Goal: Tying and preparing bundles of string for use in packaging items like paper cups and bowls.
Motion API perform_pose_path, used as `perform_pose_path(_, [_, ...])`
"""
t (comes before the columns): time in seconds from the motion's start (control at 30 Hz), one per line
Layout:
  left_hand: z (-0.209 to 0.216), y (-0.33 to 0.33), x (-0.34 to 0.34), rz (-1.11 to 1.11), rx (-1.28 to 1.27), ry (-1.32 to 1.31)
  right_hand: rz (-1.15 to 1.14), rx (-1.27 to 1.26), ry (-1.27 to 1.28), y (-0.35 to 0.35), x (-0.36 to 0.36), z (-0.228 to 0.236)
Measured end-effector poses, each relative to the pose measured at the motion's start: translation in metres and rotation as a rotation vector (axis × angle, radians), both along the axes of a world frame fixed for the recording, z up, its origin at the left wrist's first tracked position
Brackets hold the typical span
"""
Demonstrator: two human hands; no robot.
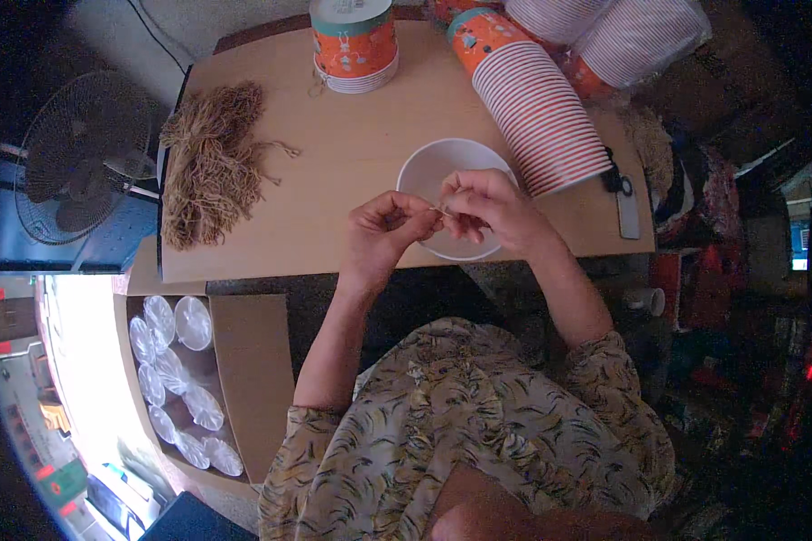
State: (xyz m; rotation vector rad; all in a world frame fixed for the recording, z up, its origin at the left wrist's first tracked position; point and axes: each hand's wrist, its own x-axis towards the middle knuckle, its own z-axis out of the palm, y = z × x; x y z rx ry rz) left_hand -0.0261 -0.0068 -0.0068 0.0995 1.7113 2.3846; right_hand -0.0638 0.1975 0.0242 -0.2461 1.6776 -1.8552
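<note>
Left hand (392, 233) narrow, thumb and finger pinching a thin string (440, 209); right hand (494, 209) also pinched on it, fingers curled. String is mid-frame, just above the white cup (417, 171), which sits mouth up at the counter's (334, 153) near edge.

Progress: string work looks partway. Both hands on it; too small to tell if any knot or loop is made. Left over: big string bundle (212, 167), upper left, a few strands trailing loose. Long cup stack (541, 117) lies on its side, upper right, beside the white cup. Short upside-down stack (354, 50), top centre, has a bit of string at its lower left; may be finished ones, can't confirm. More bagged cups (648, 41) in upper right corner. Open box (253, 388) of clear-wrapped items (194, 323), lower left, not being touched.
</note>
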Motion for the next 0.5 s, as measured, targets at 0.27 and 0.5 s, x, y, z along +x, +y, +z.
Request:
perform_pose_path(0.27, [0.001,-0.001,-0.001,-0.010,-0.028,0.001,0.054,0.124,0.190,-0.004,-0.001,0.003])
perform_pose_path(0.5, [0.003,-0.003,-0.001,-0.020,-0.014,-0.003,-0.016,0.113,0.128,-0.002,-0.001,-0.004])
